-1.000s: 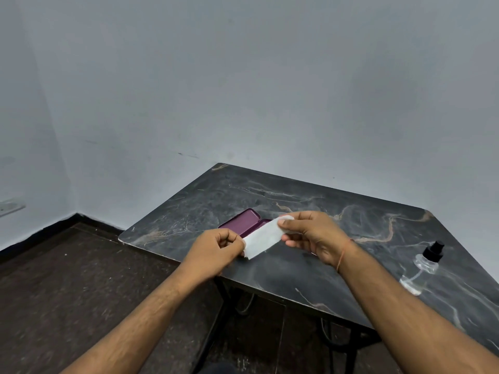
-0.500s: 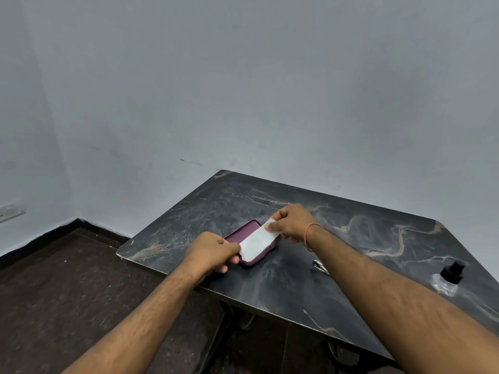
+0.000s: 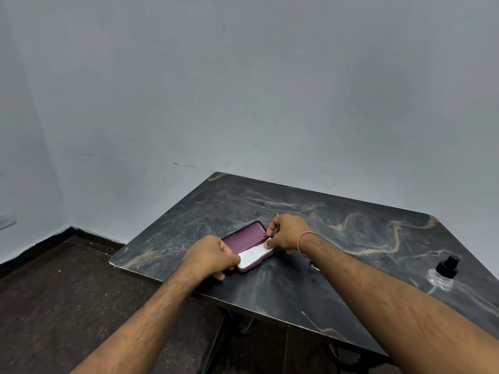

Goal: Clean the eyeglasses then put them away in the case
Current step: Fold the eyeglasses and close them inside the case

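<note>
Dark marble table [image 3: 337,238] in a grey corner: the cloth [image 3: 252,257], held taut in the air a second ago, now lies in the open case [image 3: 244,238] at frame centre, left hand [image 3: 209,256] and right hand [image 3: 287,233] each pinching an end; glasses mostly hidden behind the right forearm, so packing has likely begun.

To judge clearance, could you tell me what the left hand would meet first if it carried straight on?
Probably the white cloth that the left hand already pinches, then the open purple case holding it.

Marble-look table [image 3: 337,238], white cloth [image 3: 252,257]
</note>
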